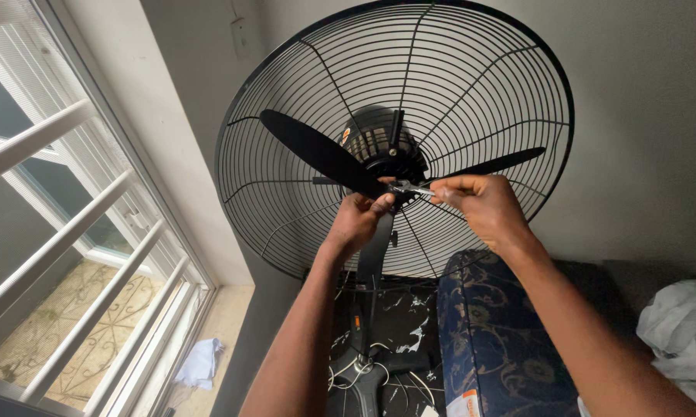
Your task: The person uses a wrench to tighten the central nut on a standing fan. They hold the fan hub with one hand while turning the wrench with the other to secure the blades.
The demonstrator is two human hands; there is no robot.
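A large black standing fan fills the middle of the head view, with its rear wire guard (471, 69) in place and the front open. Three black blades (313, 150) radiate from the hub (379, 147). My left hand (359, 220) grips the blade hub from below, fingers curled round it. My right hand (479, 205) pinches a small silver metal tool (413, 188) whose tip meets the hub centre. The fan pole (372, 255) runs down between my forearms.
A window with white bars (62, 232) is on the left, a pale cloth (201, 363) on its sill. A dark blue patterned cushion (494, 332) lies below right, white crumpled fabric (684, 328) at far right. The fan base with cables (371, 371) stands on black marble-patterned floor.
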